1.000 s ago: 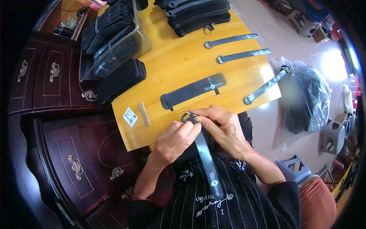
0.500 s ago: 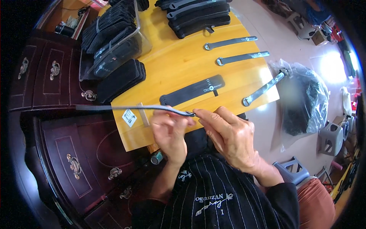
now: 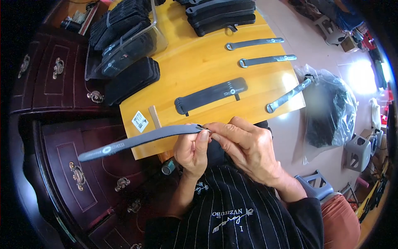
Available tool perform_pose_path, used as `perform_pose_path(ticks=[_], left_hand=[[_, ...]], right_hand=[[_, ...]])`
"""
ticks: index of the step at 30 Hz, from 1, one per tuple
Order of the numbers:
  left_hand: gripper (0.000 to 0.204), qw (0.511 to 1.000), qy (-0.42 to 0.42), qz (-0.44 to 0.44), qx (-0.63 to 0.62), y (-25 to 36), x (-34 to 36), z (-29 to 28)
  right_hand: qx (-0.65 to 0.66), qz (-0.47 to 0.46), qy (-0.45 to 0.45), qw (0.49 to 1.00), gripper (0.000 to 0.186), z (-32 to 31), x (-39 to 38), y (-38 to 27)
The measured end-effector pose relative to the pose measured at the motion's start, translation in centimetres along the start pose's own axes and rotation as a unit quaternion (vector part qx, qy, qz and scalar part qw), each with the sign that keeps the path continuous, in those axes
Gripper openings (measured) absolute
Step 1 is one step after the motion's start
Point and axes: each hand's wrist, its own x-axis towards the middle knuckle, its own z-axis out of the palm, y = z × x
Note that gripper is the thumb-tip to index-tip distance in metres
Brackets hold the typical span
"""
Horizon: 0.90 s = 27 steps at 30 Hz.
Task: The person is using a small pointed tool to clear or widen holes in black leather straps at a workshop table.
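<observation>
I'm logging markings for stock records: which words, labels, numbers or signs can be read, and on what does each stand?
Wording not copied; print stands on:
Held grey strap: pale lettering, round white mark.
Strap stack: pale print, small.
Three single straps: pale print, too small to read.
Boxed straps: pale print, too small to read.
White label: dark print, too small to read.
Striped black garment: white lettering, upside down.

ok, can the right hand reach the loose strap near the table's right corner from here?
Probably yes: nothing seems to block the right hand from the loose strap, though its grip appears occupied with the end of the held strap.
</observation>
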Motion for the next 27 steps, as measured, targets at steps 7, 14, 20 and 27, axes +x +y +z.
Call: perform_pose_path(ticks=[7,14,20,27], left_hand=[[0.017,0.993,-0.039,-0.065,-0.089,0.1,0.0,-0.8],[0.021,0.967,0.055,-0.092,-0.233,2.2,-0.1,-1.1],[0.019,0.979,-0.016,-0.116,-0.169,3.4,0.8,-0.6],[0.023,0.927,-0.034,-0.207,-0.312,3.8,0.9,-2.1]], right_hand=[[-0.057,-0.050,0.038,0.996,0.028,0.6,1.8,1.4],[0.190,0.001,-0.098,0.977,0.035,-0.4,2.4,1.7],[0.372,0.111,-0.101,0.916,0.033,0.5,2.6,0.3],[0.221,0.041,-0.067,0.972,0.020,1.6,4.6,-0.9]])
